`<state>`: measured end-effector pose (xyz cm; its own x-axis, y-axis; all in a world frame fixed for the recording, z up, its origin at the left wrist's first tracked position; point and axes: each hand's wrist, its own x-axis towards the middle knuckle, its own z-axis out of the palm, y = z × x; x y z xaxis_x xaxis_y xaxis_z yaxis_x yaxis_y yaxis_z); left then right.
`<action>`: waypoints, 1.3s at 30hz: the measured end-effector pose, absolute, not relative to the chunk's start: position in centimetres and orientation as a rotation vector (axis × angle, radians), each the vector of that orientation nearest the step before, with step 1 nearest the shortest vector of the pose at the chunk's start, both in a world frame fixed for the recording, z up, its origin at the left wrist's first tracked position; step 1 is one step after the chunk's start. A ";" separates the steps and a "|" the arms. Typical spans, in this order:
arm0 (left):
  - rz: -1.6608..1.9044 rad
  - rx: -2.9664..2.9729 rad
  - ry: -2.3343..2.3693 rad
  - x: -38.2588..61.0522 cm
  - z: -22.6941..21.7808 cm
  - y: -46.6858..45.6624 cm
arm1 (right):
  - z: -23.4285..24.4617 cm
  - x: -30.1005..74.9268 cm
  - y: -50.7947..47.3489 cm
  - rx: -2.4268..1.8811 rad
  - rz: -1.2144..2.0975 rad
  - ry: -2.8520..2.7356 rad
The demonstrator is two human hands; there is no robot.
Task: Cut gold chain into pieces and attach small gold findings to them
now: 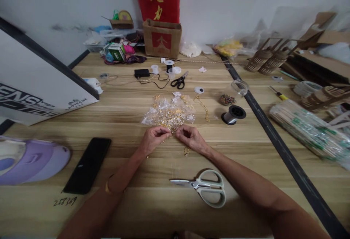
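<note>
My left hand (153, 138) and my right hand (190, 137) rest close together on the wooden table (246, 151), both with fingers curled in a pinch around small gold pieces at the near edge of a heap of clear plastic bags with gold findings (170, 113). What sits between the fingertips is too small to name. A short gold chain piece (186, 151) lies under my right wrist. Another gold chain (203, 108) trails to the right of the heap. Grey-handled scissors (203, 187) lie just in front of my forearms.
A black phone (88, 164) and a purple cap (32, 160) lie at the left. A wire spool (234, 114), a bead dish (227, 99), a glass jar (240, 86) and black scissors (179, 80) lie beyond. A paper bag (162, 38) stands at the back; a wrapped stick bundle (308, 129) lies right.
</note>
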<state>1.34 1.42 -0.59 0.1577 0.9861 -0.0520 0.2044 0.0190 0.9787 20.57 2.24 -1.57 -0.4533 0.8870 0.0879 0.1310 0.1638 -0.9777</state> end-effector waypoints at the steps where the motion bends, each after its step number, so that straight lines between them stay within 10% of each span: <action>1: 0.959 1.393 1.241 1.3 -0.6 1.4 | -1.5 20.6 2.2 -0.968 1.350 -1.739; 39: 0.929 1.311 1.161 1.3 -1.3 1.5 | -1.5 20.5 2.0 -0.941 1.239 -1.867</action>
